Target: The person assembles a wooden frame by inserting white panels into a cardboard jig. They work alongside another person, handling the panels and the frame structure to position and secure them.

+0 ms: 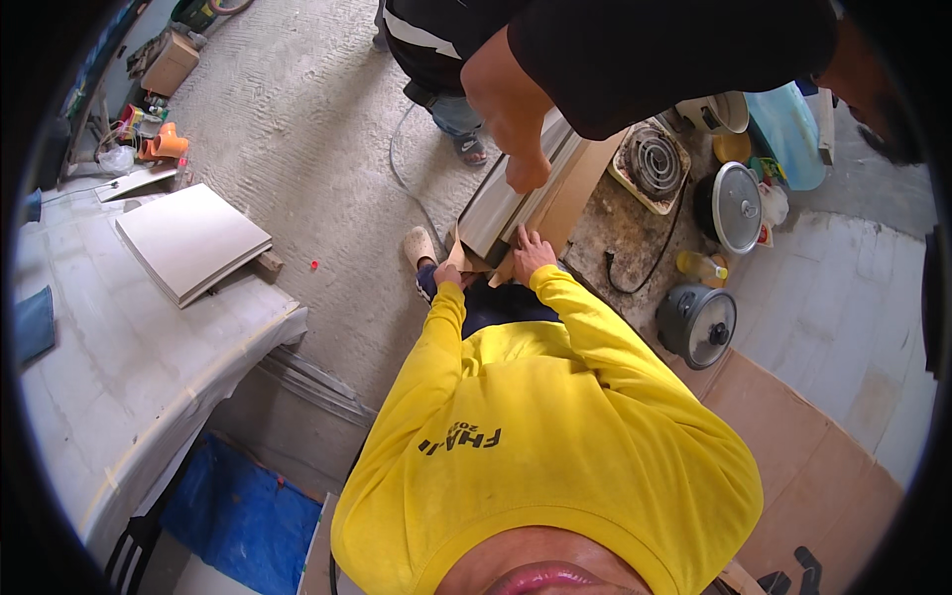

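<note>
A bundle of long grey metal-looking profiles (pixel 488 220) lies lengthwise in front of me, on a brown cardboard sheet (pixel 580 188). My left hand (pixel 451 274) is closed on the cardboard flap at the bundle's near left corner. At the near right corner, my right hand (pixel 535 255) grips the cardboard edge, its fingers against the profile end. Some of my fingertips are hidden by the folded cardboard. Opposite me, a co-worker's hand (pixel 529 174) presses down on top of the profiles.
Right of the bundle, a stained worktop holds a coil hotplate (pixel 654 167) with a loose black cord and plug (pixel 611 260), a lidded pan (pixel 736 208) and a grey lidded pot (pixel 697 325). A covered table (pixel 89 327) at left carries stacked pale boards (pixel 193 238).
</note>
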The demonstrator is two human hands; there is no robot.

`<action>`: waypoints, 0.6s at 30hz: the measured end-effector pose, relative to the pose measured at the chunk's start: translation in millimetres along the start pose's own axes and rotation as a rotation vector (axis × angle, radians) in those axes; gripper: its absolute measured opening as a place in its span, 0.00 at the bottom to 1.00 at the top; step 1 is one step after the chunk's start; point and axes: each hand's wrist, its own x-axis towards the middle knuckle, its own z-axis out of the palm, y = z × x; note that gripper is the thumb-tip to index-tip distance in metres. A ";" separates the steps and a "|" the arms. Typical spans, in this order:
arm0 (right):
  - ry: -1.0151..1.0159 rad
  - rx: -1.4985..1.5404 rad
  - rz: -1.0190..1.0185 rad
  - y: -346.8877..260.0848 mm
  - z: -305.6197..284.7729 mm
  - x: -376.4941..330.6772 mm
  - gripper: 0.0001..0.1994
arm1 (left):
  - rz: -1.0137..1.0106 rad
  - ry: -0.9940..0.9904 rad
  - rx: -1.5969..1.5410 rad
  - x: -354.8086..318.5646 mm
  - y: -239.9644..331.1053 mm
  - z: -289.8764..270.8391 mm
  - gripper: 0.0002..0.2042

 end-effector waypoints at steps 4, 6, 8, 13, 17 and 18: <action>-0.013 -0.005 0.005 1.7 -1.5 -2.1 0.15 | -0.020 -0.010 -0.019 4.1 -0.3 3.1 0.18; 0.005 -0.013 -0.009 1.0 -2.9 -0.1 0.15 | -0.020 -0.020 -0.017 25.4 -7.1 -8.5 0.17; 0.019 0.007 0.001 2.2 -2.5 0.0 0.18 | -0.024 -0.091 0.002 36.1 -12.1 -15.4 0.18; 0.042 0.031 0.000 5.2 -0.8 -2.9 0.24 | -0.075 -0.010 0.059 47.5 -11.3 -14.8 0.21; 0.046 -0.012 0.008 5.7 3.6 -2.0 0.24 | -0.066 0.048 0.093 58.5 -15.3 -16.6 0.25; 0.049 -0.005 0.000 5.2 2.8 -1.9 0.24 | -0.050 0.027 0.111 61.5 -15.2 -19.2 0.25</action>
